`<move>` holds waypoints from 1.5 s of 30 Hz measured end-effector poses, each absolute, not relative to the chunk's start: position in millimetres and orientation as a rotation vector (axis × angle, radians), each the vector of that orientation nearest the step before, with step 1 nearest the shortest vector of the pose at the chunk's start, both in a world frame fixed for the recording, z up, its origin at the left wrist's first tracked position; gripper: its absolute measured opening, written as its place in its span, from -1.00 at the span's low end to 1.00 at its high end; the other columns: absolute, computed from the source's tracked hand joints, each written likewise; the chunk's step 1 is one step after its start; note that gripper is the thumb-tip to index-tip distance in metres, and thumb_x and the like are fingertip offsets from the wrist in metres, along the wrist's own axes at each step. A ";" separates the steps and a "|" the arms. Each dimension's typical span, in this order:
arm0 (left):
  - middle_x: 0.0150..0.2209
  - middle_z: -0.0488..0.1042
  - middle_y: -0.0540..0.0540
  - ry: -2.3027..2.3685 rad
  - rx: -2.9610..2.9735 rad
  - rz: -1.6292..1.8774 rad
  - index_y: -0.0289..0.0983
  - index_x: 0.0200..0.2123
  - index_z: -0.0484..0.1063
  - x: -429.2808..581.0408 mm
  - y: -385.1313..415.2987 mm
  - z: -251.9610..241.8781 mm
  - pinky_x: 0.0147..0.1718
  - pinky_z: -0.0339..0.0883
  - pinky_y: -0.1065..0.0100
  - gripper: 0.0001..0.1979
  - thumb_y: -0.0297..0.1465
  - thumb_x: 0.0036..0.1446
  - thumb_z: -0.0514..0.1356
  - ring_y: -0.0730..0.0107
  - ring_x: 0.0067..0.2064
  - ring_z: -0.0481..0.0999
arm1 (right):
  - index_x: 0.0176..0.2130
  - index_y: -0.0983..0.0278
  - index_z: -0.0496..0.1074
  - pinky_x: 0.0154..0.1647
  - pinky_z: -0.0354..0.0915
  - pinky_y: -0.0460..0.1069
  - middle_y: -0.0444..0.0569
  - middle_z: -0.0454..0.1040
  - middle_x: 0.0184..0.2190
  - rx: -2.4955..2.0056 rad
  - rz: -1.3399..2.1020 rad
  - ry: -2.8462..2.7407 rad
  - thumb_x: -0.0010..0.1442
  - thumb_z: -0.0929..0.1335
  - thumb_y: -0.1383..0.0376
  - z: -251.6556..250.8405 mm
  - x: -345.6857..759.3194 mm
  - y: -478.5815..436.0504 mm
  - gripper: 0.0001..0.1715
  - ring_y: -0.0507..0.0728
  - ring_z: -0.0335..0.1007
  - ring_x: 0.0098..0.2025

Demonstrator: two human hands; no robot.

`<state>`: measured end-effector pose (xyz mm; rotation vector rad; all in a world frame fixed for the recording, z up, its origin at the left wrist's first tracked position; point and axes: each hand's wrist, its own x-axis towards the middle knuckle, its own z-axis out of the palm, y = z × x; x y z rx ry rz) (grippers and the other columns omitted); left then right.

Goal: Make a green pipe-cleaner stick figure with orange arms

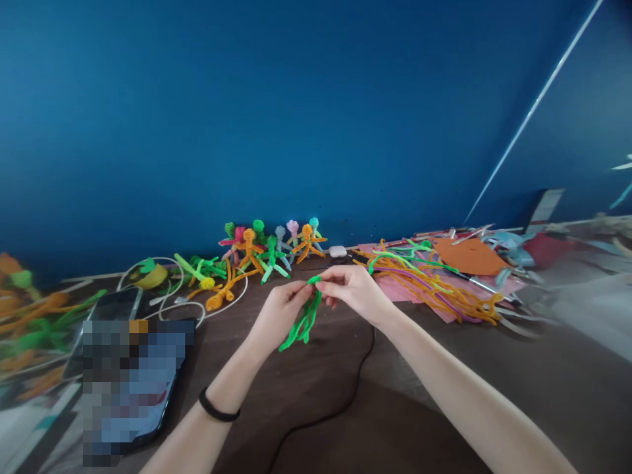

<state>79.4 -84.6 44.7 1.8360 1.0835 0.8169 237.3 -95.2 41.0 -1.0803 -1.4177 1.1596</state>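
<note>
Green pipe cleaners hang bunched between my two hands, above the dark table. My left hand pinches them near their top end with thumb and forefinger. From the other side my right hand grips the same top end, its fingertips close to the left ones. Several loose lengths dangle below the pinch toward the left. Behind my hands stand small pipe-cleaner figures with coiled heads and spread legs, among them a green figure and an orange figure.
A phone lies at the left by a white cable and more pipe-cleaner pieces. Orange pipe cleaners cover pink paper on the right, beside an orange sheet. A black cable crosses the table. A blue wall rises behind.
</note>
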 end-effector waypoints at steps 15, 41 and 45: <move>-0.62 0.20 0.07 0.694 1.344 0.640 -0.34 -0.42 0.40 86.4 -92.9 34.9 -0.58 0.11 0.50 -0.72 -0.22 0.07 0.10 0.62 -0.60 0.18 | -0.48 0.31 0.25 -0.65 0.11 -0.14 -0.22 0.30 -0.72 -0.999 0.963 -1.587 0.07 0.33 0.17 47.0 241.7 -100.3 -0.74 -0.06 0.23 -0.70; -0.48 0.41 -0.09 1.457 2.757 0.521 -0.26 -0.42 0.19 95.9 -88.2 11.2 -0.54 0.03 0.38 -0.80 -0.40 0.20 -0.14 0.31 -0.44 0.43 | -0.61 0.25 -0.07 -0.67 -0.30 -0.14 -0.31 -0.17 -0.67 -1.036 1.385 -1.303 0.12 0.21 0.21 42.1 238.5 -94.8 -0.60 -0.13 -0.34 -0.67; -0.47 0.45 -0.10 1.455 2.755 0.489 -0.26 -0.42 0.20 93.8 -88.1 13.5 -0.54 0.02 0.39 -0.77 -0.40 0.21 -0.17 0.31 -0.44 0.45 | -0.63 0.26 -0.04 -0.67 -0.28 -0.14 -0.30 -0.12 -0.69 -1.070 1.314 -1.359 0.12 0.22 0.15 39.5 241.3 -93.1 -0.57 -0.13 -0.30 -0.68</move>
